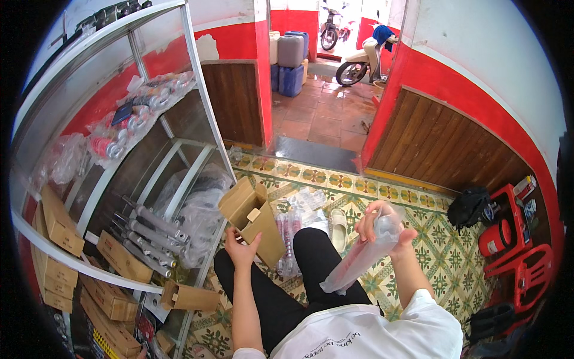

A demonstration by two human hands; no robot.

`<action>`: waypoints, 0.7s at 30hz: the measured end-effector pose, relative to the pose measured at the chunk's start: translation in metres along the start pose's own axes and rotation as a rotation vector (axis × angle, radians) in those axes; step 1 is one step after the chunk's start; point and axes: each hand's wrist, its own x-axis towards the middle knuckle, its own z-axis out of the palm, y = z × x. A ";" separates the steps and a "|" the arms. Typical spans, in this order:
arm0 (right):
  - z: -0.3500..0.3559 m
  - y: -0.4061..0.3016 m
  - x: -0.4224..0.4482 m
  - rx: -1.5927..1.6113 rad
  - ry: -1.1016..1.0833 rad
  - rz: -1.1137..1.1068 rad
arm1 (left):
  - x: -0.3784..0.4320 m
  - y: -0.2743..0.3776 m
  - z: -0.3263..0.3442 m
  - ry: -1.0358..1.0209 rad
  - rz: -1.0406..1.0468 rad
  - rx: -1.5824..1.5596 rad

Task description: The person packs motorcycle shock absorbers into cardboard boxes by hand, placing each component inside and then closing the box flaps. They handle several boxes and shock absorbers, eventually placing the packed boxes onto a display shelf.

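My left hand (243,249) grips the near side of a tall cardboard box (264,231), thumb and fingers at its rim. The box stands tilted by my left knee, its top flaps raised. My right hand (403,243) holds the upper end of a cloudy plastic sleeve (358,264) above my right thigh. Something reddish and long shows faintly inside it; the plastic blurs its details. Between my knees, plastic-wrapped shock absorbers (289,244) with red parts lie on the tiled floor, partly hidden by the box and my leg.
On my left, a metal-framed shelf (202,89) bears wrapped shock absorbers (107,146), fork tubes (152,233) and cardboard boxes (63,224). A small box (190,298) juts from its lower edge. Ahead lies a pale clog (337,229); a red plastic chair (533,278) stands right.
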 end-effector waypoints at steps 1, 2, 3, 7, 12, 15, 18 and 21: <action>0.001 0.001 0.001 -0.009 -0.006 -0.028 | 0.000 -0.003 -0.001 0.004 -0.002 0.003; 0.003 0.002 0.003 -0.018 -0.012 -0.056 | 0.000 -0.007 0.000 -0.003 -0.010 0.009; 0.003 0.003 0.002 -0.116 0.025 -0.024 | -0.001 -0.009 -0.001 -0.010 -0.020 0.015; 0.001 0.009 -0.002 -0.347 0.132 0.015 | -0.002 -0.011 -0.004 0.029 -0.029 0.019; 0.016 0.006 -0.004 -0.411 0.315 0.086 | -0.012 -0.007 0.005 0.050 0.053 -0.115; 0.008 0.014 -0.005 -0.477 0.174 0.091 | -0.027 -0.004 0.009 0.098 0.089 -0.205; 0.010 0.024 -0.002 -0.348 0.166 0.068 | -0.031 -0.002 0.014 0.080 0.143 -0.263; 0.015 0.018 0.000 -0.376 0.177 0.058 | -0.034 0.004 0.013 0.002 0.090 -0.220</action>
